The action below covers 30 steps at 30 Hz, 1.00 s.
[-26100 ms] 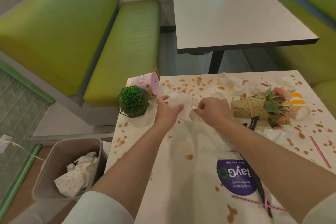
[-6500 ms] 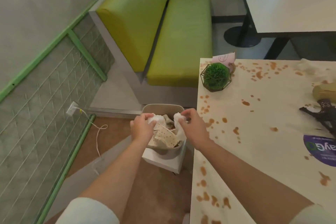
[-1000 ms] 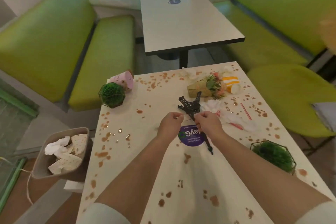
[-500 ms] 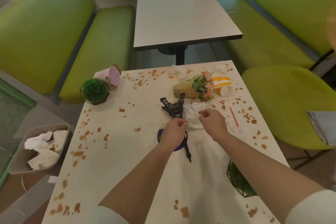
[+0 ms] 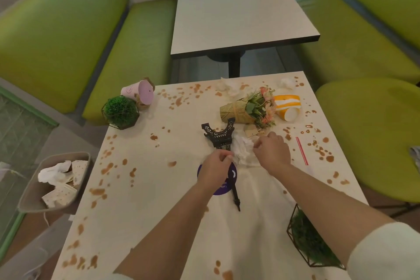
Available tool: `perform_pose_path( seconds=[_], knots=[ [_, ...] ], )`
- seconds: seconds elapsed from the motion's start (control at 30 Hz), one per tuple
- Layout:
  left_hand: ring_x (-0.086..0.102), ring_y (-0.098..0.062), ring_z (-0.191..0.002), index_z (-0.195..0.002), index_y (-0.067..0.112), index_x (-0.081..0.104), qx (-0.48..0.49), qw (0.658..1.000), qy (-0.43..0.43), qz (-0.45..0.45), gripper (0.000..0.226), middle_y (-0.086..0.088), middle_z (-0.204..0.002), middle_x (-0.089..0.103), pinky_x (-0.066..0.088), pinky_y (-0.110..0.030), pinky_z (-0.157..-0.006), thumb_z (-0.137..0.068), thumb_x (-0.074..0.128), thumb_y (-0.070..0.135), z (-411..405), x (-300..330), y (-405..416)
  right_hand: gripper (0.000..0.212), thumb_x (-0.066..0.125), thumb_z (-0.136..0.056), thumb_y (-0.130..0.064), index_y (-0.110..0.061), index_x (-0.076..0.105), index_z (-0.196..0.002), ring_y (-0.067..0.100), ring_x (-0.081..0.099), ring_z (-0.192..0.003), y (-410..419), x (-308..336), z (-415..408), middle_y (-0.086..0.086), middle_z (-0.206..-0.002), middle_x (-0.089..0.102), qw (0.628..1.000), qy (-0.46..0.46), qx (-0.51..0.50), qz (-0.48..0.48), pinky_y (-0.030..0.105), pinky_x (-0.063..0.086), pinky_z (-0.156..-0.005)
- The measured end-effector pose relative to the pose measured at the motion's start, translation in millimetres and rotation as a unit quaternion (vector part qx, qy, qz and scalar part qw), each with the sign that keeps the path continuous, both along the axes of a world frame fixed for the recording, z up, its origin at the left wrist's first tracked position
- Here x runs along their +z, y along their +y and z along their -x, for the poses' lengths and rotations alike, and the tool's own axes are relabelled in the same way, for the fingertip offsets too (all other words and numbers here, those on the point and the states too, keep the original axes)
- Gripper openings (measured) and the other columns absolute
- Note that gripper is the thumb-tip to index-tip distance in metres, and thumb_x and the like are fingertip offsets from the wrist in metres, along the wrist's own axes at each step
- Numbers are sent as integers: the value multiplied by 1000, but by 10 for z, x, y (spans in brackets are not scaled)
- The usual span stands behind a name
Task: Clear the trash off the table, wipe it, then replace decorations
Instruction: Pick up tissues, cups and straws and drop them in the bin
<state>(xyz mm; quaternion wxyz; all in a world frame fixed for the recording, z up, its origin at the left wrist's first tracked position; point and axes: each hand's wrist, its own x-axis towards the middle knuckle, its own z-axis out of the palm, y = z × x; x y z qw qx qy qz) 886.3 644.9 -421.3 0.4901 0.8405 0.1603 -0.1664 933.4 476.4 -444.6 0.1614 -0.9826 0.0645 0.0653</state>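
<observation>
2 hands (image 5: 271, 153) on crumpled napkin (image 5: 243, 149)

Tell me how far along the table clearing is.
Early. Some napkins are already in the bin. Both hands, left and right, are gathering a crumpled tissue. Left: far tissues, cup, straw, wiping the spills, righting the tower and bouquet.

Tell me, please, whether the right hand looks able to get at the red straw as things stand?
Probably yes: the red straw lies in the open just beside the right hand, nothing between them, though its fingers are on the crumpled tissue.
</observation>
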Motion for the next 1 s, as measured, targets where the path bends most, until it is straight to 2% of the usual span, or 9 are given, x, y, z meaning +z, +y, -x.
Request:
perform_pose_path(
  seconds=[0.1, 0.2, 0.4, 0.5, 0.57, 0.63, 0.77, 0.87, 1.0],
  knots=[
    [63, -13, -101, -105, 33, 62, 10, 1000, -2, 6, 13, 8, -109, 66, 52, -32, -88, -97, 52, 29, -21, 2, 1, 16, 60, -91, -28, -22, 71, -100, 23, 45, -112, -30, -8, 32, 4, -113, 54, 998, -7, -15, -54, 36, 45, -88],
    [63, -12, -98, -112, 26, 62, 20, 1000, -4, 16, 18, 7, -107, 66, 53, -30, -84, -98, 52, 30, -35, 34, -32, 6, 63, -84, -26, -22, 65, -87, 17, 48, -103, -22, 83, 90, -3, -103, 53, 986, -37, -55, -151, 35, 47, -78],
    [66, -14, -80, -118, 23, 50, 60, 990, -6, 126, 31, -1, -110, 61, 57, -33, -74, -98, 48, 46, -91, 211, -198, 6, 68, -86, -16, -20, 62, -87, 11, 57, -75, -8, 367, 379, -6, -88, 64, 904, -62, -102, -411, 20, 45, -63],
    [68, -22, -91, -130, 28, 42, 68, 982, 21, 176, 47, 1, -122, 54, 60, -36, -75, -95, 44, 60, -121, 309, -261, 7, 69, -86, -11, -18, 65, -85, 8, 55, -71, 39, 439, 509, 3, -86, 66, 876, -64, -98, -469, 13, 44, -62],
    [64, -26, -103, -134, 30, 43, 63, 976, 58, 200, 63, 2, -129, 51, 61, -40, -75, -87, 43, 72, -119, 346, -291, 6, 69, -86, -11, -17, 68, -87, 8, 57, -74, 72, 459, 582, 4, -88, 68, 869, -42, -84, -485, 10, 45, -62],
    [58, -25, -111, -135, 26, 47, 67, 970, 96, 212, 70, 0, -131, 52, 61, -37, -70, -84, 47, 75, -109, 345, -326, 7, 69, -86, -12, -19, 70, -89, 7, 59, -77, 100, 470, 653, 2, -90, 69, 868, -14, -62, -493, 9, 45, -64],
    [60, -20, -99, -129, 13, 53, 113, 960, 136, 216, 50, -8, -121, 59, 57, -30, -66, -94, 55, 49, -48, 285, -370, 12, 70, -86, -15, -23, 65, -92, 2, 54, -74, 140, 462, 762, -8, -91, 64, 878, -27, -100, -467, 14, 41, -64],
    [61, -19, -99, -123, 15, 56, 141, 955, 153, 212, 41, -7, -115, 62, 53, -24, -60, -96, 56, 45, 25, 241, -392, 19, 74, -85, -19, -23, 61, -99, 4, 51, -75, 143, 404, 799, -7, -90, 58, 880, -24, -137, -454, 19, 40, -64],
    [60, -12, -84, -110, 18, 58, 158, 949, 145, 231, 19, 0, -97, 59, 55, -21, -56, -98, 57, 32, 74, 182, -408, 10, 76, -83, -27, -21, 67, -85, 7, 51, -73, 100, 315, 770, 0, -90, 58, 906, -14, -129, -402, 20, 37, -62]
  ],
)
